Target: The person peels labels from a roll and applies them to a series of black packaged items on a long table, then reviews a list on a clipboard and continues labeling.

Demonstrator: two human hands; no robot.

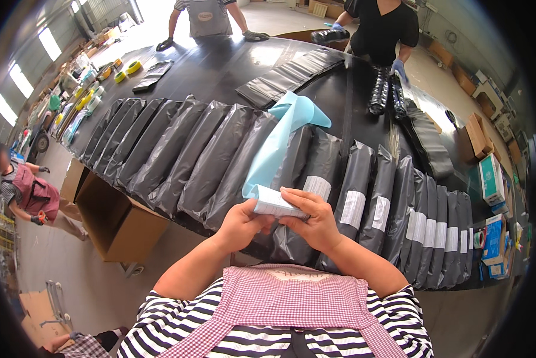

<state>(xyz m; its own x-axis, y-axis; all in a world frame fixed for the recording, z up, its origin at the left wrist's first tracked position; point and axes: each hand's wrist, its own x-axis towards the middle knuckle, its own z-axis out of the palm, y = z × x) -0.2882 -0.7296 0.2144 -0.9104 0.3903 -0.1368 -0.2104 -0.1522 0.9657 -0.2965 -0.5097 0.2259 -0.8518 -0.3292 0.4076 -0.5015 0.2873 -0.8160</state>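
Both hands hold a white printed label strip (275, 201) above the near edge of the table. My left hand (242, 225) pinches its left end, thumb toward me. My right hand (313, 219) grips the right end with the fingers laid over the top. From the strip, a light-blue backing paper (269, 156) trails away over the row and folds over at its far end. Under it lie grey-black plastic-wrapped packages (223, 158), side by side. Those on the right carry white labels (353, 209); on the left ones no label shows.
Across the black table (214, 68), a gloved person stands beside another handling black rolls (379, 89). Flat black bags (292, 76) lie mid-table, yellow tape rolls (126, 70) at the far left. An open cardboard box (116, 221) stands below the left edge. Boxes (493, 179) line the right.
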